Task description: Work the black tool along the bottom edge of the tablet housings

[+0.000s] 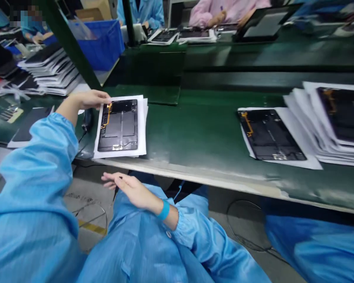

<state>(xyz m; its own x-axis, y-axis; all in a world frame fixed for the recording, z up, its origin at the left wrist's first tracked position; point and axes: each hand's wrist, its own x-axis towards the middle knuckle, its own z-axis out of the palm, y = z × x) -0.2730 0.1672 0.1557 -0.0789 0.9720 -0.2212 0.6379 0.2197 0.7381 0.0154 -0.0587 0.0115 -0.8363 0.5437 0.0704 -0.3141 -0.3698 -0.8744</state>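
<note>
An opened tablet [119, 125], with its dark batteries and an orange flex cable showing, lies on white sheets [142, 129] at the table's front edge. My left hand [93, 98] is at its far left corner, fingers closed over the corner; the thumb is partly hidden. Below the table edge, in front of my lap, my right hand [132, 190] is open, its fingers stretched out to the left and nothing in it. A blue band circles that wrist.
On the right are another opened tablet [271, 135] on paper and a stack of tablets with white sheets [309, 122]. At left stand another stack [51, 70], a blue bin [103, 45] and a green post [72, 43]. Co-workers sit across the table.
</note>
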